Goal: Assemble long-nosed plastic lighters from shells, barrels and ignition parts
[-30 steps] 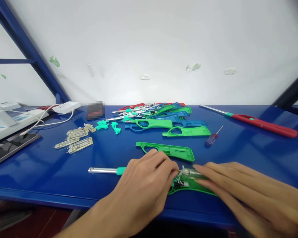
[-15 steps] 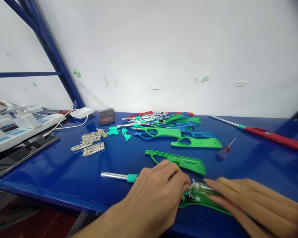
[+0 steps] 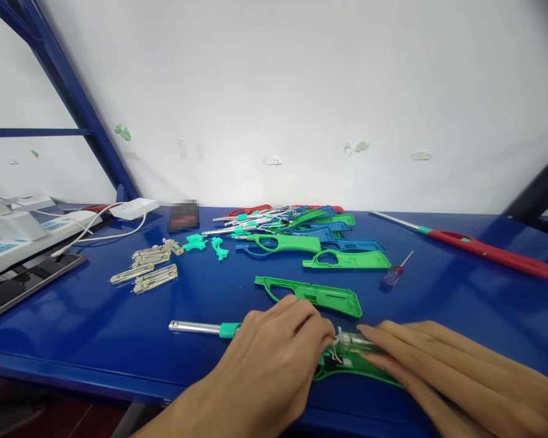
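Observation:
An opened green gas lighter (image 3: 360, 367) lies at the front edge of the table, its inside facing up. Its silver tube (image 3: 194, 326) with a teal collar (image 3: 229, 330) points left. My left hand (image 3: 274, 359) is closed over the lighter's middle, fingertips by a thin white wire (image 3: 335, 351); the fingers hide the trigger area. My right hand (image 3: 447, 365) pinches a clear fuel tank (image 3: 356, 340) lying in the handle half, fingers over its right end. Just behind my left hand rests a loose green handle half (image 3: 329, 296).
Behind lie more green handle shells (image 3: 347, 260), a pile of lighter parts (image 3: 296, 222), teal pieces (image 3: 195, 242) and clear tanks (image 3: 155, 278). A small screwdriver (image 3: 394, 276) and red lighter (image 3: 488, 246) lie right. A phone (image 3: 31, 280) and power strip (image 3: 36, 231) stand left.
The whole scene has shifted slightly left in the view as the camera turned. Both hands keep nearly the same hold on the lighter and tank.

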The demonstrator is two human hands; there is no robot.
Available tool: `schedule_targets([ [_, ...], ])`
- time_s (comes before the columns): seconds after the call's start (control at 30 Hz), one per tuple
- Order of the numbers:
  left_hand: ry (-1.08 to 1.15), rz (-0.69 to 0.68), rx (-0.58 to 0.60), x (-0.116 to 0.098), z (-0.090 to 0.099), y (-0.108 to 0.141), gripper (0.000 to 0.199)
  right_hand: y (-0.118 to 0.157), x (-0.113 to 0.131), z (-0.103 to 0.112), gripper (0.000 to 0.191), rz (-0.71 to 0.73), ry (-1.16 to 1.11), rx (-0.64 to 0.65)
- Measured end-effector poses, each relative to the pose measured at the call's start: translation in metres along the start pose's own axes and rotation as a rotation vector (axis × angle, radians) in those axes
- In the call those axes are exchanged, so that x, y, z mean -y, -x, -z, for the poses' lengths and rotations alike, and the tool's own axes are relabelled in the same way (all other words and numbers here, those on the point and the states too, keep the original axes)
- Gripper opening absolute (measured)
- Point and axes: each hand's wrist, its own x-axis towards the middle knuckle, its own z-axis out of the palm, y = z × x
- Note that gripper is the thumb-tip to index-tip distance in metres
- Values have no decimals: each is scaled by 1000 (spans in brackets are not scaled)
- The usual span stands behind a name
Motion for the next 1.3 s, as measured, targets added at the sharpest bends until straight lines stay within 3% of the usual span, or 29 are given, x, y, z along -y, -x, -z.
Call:
schedule_targets([
  [0.33,-52,-2,83,2,2,4,28,-22,11,6,63,48,61,-35],
  [0.57,-72,-66,-69,0,0,3,29,-43,17,7,40,13,70,-61],
  [0.7,30,-49,-138,-4,4,-1,24,-45,17,11,30,-27,88,-8],
  [0.87,59,-7,-81,-13,19,4,17,-39,17,12,28,-47,77,34],
  [0.97,-27,-37,-3,-15,25,10,35,-38,17,12,28,-83,51,65],
  [1.07,-8,-42,48,-11,23,14,35,-38,16,13,27,-117,16,93],
  [1.3,91,-33,38,-1,15,14,17,-29,13,17,25,-250,-92,134],
])
